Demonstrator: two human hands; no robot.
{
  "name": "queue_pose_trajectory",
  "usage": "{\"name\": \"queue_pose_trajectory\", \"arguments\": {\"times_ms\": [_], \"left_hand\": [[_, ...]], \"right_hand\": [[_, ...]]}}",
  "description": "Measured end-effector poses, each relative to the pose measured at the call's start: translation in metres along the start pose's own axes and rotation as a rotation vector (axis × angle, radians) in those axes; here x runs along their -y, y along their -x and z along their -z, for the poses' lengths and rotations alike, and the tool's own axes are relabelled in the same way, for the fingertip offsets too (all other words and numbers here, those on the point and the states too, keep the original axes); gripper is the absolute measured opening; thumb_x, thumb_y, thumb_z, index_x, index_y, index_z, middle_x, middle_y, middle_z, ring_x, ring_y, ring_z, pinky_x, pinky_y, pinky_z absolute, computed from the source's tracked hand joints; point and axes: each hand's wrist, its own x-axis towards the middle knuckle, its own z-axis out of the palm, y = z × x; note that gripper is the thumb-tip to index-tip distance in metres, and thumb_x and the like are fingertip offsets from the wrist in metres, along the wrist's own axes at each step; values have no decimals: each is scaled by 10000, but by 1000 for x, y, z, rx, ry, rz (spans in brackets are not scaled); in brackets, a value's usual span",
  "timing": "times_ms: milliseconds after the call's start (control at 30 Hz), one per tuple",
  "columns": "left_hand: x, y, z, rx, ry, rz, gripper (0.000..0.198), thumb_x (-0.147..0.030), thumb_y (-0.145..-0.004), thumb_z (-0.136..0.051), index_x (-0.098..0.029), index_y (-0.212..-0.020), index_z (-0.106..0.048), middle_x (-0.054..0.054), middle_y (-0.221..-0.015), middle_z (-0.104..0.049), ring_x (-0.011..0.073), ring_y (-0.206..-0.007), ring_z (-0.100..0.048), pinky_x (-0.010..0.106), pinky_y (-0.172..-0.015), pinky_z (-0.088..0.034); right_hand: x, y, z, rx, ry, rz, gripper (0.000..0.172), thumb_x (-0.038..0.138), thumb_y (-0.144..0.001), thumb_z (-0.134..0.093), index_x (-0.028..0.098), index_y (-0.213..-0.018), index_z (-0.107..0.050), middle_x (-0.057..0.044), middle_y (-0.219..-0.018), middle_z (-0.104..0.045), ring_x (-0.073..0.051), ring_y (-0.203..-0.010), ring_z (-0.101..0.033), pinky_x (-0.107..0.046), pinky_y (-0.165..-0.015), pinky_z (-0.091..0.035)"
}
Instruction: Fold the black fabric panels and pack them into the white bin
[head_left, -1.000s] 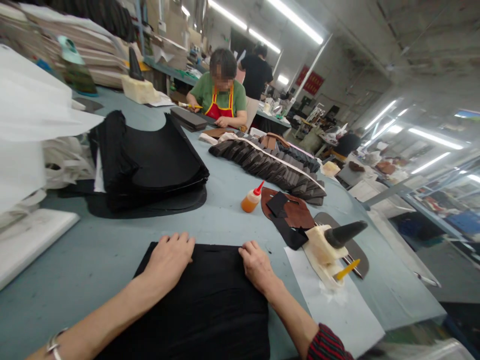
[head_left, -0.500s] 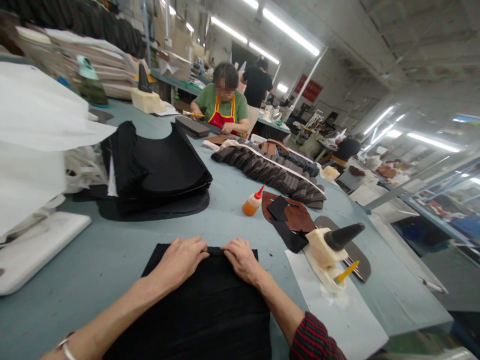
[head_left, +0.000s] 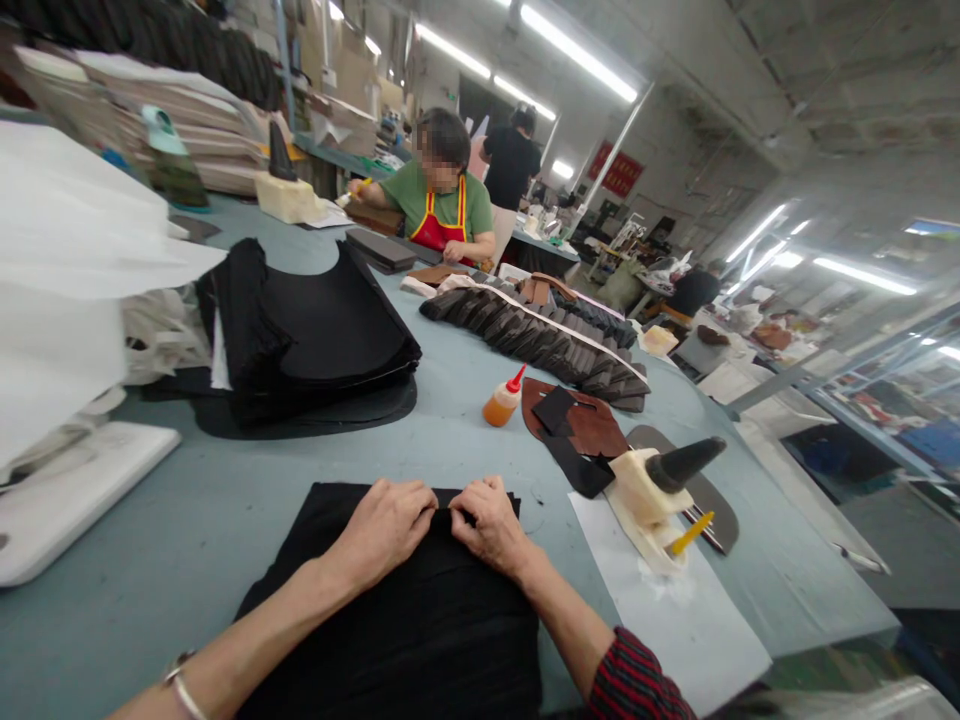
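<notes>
A piece of black fabric (head_left: 420, 620) lies on the table in front of me. At its far edge, my left hand (head_left: 394, 520) is closed, thumb and fingers pinching the cloth. Close beside it, my right hand (head_left: 487, 525) has its fingers curled on the same edge, also gripping the fabric. Only a narrow gap separates the two hands. Beyond them stands a small bottle of orange liquid (head_left: 502, 397) with a red nozzle. To the far left rests a stack of black fabric pieces (head_left: 322, 330).
Right of me, a cream block with a black cone (head_left: 652, 500) and yellow stick stands by a white sheet (head_left: 675, 620). A brown leather piece (head_left: 592, 425) and a row of dark pieces (head_left: 540, 340) lie beyond. A co-worker (head_left: 442, 200) sits opposite, holding a brush.
My left hand has slid right along the fabric edge, closer to my right hand, and my fingers have curled in more. The co-worker's brush hand has moved out to the left.
</notes>
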Motion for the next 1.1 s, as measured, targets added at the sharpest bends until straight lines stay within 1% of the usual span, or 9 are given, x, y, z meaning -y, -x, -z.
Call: {"name": "queue_pose_trajectory", "arguments": {"times_ms": [267, 467, 533, 633, 767, 867, 967, 1033, 1100], "left_hand": [[13, 27, 17, 0, -89, -22, 317, -244, -948, -307, -233, -990, -621, 31, -973, -652, 179, -888, -583, 372, -844, -364], [31, 74, 48, 408, 131, 55, 329, -460, -915, -419, -257, -752, -621, -30, -792, -664, 131, -744, -598, 281, -709, -384], [38, 78, 46, 392, 134, 206, 390, -514, -925, -339, -253, -784, -593, -24, -710, -640, 143, -669, -587, 287, -637, -371], [45, 73, 35, 213, -24, 398, 355, -489, -931, -302, -248, -883, -558, 1, -749, -638, 184, -679, -596, 309, -619, -369], [52, 65, 26, 15, -272, 394, 266, -352, -921, -361, -203, -996, -568, 78, -1003, -627, 242, -907, -608, 353, -749, -417], [60, 64, 28, 7, -386, 438, 271, -249, -908, -359, -170, -1013, -596, 112, -1024, -621, 266, -954, -589, 378, -772, -411], [67, 63, 31, 56, -351, 443, 259, -203, -899, -358, -174, -944, -611, 104, -991, -641, 239, -914, -593, 368, -771, -405], [68, 61, 32, 64, -348, 449, 250, -188, -893, -365, -168, -935, -611, 106, -989, -650, 232, -906, -602, 362, -772, -407], [67, 60, 33, 78, -381, 448, 249, -172, -885, -368, -163, -934, -612, 110, -987, -656, 243, -909, -612, 367, -770, -410]], "right_hand": [[6, 18, 32, 78, -23, -41, 169, 96, -834, -495, 177, -890, -632, -25, -784, -656, -145, -734, -559, -307, -749, -337], [23, 37, 78, 416, -309, -154, 179, 174, -858, -514, 226, -951, -658, 19, -772, -652, -113, -661, -572, -256, -685, -406], [20, 33, 79, 505, -406, -278, 260, 197, -917, -441, 240, -1098, -623, 34, -728, -646, -95, -578, -558, -232, -618, -411], [12, 16, 68, 551, -378, -313, 257, 195, -902, -479, 239, -1103, -634, 39, -687, -642, -90, -548, -546, -219, -582, -399], [9, -21, 49, 675, -260, -143, 49, 245, -785, -660, 214, -759, -689, 29, -643, -629, -108, -593, -546, -219, -551, -359], [13, -52, 35, 863, -332, -99, 90, 228, -755, -678, 191, -677, -652, 39, -594, -602, -92, -549, -532, -199, -510, -351], [23, -78, 14, 1046, -504, -150, 49, 203, -790, -625, 197, -829, -654, 61, -561, -583, -79, -471, -536, -178, -472, -371], [32, -86, -5, 1032, -578, -133, 112, 236, -820, -619, 207, -925, -642, 68, -572, -587, -80, -453, -544, -179, -473, -388], [41, -84, -26, 821, -538, -50, 96, 273, -831, -642, 208, -901, -646, 53, -623, -612, -88, -506, -565, -191, -517, -410]]}}
